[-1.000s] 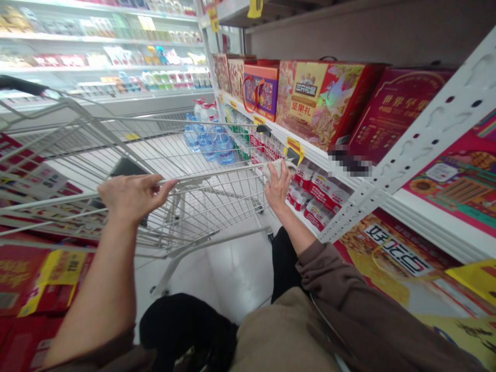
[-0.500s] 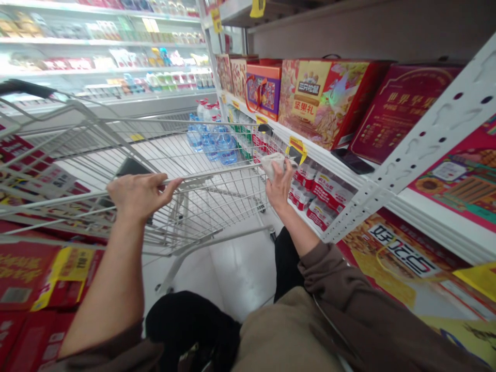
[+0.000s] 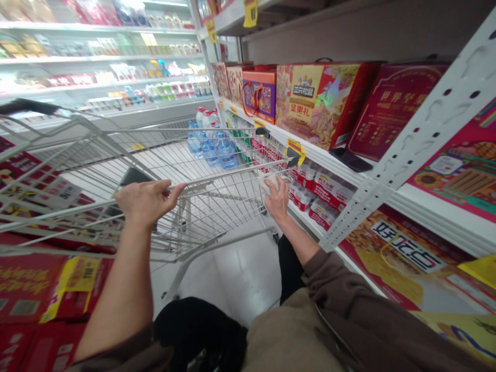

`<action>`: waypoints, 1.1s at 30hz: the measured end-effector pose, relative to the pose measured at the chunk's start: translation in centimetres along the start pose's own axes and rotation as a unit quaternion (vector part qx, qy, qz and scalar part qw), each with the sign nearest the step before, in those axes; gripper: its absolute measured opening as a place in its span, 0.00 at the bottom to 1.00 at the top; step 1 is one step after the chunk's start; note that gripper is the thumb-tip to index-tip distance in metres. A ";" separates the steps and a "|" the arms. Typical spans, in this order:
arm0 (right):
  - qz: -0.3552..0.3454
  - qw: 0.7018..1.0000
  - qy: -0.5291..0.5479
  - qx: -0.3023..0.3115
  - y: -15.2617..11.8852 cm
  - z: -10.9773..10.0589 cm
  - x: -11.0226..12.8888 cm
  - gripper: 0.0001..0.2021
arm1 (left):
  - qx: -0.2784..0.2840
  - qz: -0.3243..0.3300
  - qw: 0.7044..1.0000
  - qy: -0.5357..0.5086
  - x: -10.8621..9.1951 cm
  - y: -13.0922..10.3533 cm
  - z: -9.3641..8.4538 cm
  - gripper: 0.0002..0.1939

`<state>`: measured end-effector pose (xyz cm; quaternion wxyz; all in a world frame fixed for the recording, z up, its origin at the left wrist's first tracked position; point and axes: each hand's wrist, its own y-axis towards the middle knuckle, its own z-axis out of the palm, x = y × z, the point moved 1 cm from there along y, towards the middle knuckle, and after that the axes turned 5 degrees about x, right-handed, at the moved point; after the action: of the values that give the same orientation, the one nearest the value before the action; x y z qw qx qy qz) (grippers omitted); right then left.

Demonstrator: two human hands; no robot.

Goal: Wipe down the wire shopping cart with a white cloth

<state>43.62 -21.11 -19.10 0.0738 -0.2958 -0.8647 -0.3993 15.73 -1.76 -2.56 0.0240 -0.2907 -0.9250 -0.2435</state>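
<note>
A wire shopping cart point(image 3: 217, 212) stands across the aisle in front of me, its basket side toward my body. My left hand point(image 3: 145, 201) is wrapped over the cart's top side rail, thumb lying along it. In my right hand point(image 3: 278, 199) is a pale cloth point(image 3: 268, 182), pressed against the wire side just below the top rail near the cart's front corner. The black corner bumper point(image 3: 292, 156) sits a little above that hand. My right fingers partly cover the cloth.
On the right, a white shelf holds gift boxes point(image 3: 310, 103) and a dark phone point(image 3: 351, 159). Wrapped bottle packs point(image 3: 323, 194) fill the level beneath. Large water bottles point(image 3: 220, 147) stand on the floor beyond the cart. Red boxes point(image 3: 27, 284) are stacked at left; a lit refrigerated display point(image 3: 116, 93) lies behind.
My right hand and the cloth have moved down from the top rail's corner onto the wire side. My left hand keeps its hold on the rail. The view has shifted slightly.
</note>
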 end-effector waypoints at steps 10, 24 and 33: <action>0.008 0.997 -0.010 0.071 -1.2 3.0 2.1 0.25 | 0.027 0.006 1.000 0.006 -0.5 -0.2 -0.8 0.37; 0.095 0.993 -0.004 0.066 5.4 -3.5 9.6 0.35 | 0.045 -0.002 0.999 0.003 -0.7 -0.2 -1.2 0.34; 0.056 0.995 0.000 0.079 6.5 -5.2 5.6 0.33 | 0.045 0.004 0.999 -0.029 -0.8 -0.5 -1.4 0.33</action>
<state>42.19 -19.08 -9.38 0.1190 -0.3370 -0.8758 -0.3246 15.99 -3.22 -1.68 0.0112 -0.2997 -0.9343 -0.1927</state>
